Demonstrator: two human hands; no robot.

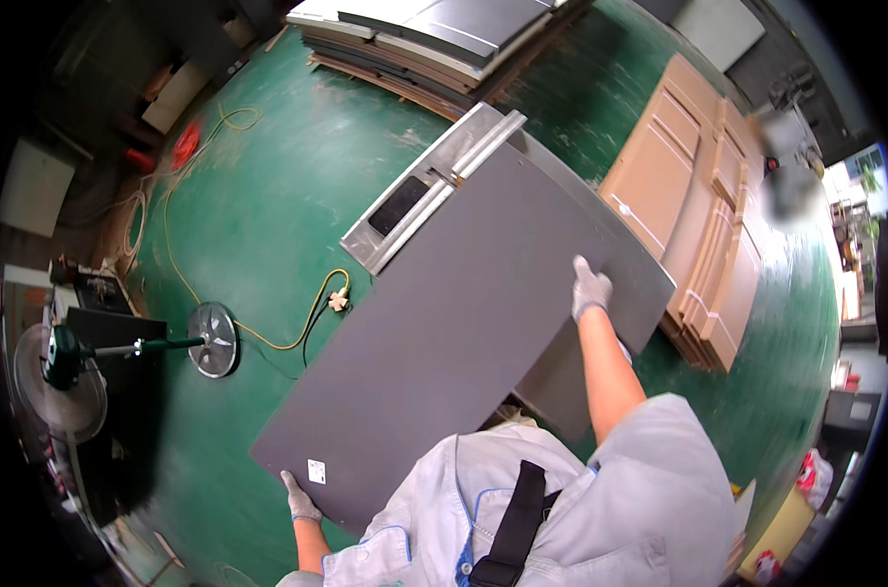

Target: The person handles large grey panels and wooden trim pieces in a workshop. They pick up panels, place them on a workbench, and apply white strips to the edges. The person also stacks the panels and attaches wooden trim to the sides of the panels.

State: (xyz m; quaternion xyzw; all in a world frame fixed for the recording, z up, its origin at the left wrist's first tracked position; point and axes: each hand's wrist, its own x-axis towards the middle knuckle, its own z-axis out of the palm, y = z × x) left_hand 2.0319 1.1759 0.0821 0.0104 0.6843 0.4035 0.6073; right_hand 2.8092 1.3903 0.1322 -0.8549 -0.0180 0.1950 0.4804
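Observation:
In front of me a large dark grey panel (434, 323) lies tilted across the view, with a small white label (317, 472) near its lower left corner. My left hand (304, 499), in a pale glove, grips the panel's edge at that corner; its thumb shows and the other fingers are hidden underneath. My right hand (591, 290), also gloved, holds the panel at its right edge. A second grey panel (628, 279) shows beneath, to the right. Past the far end runs a metal tray-like ledge (365, 245) with a black phone-like slab (399, 206) on it.
A stack of panels (405, 68) stands at the far side. Brown flat cartons (674, 166), some strapped, lie to the right. On the left are a pedestal fan (62, 377), its round base (214, 339), and a yellow cord with a plug (338, 300) across the green floor (277, 186).

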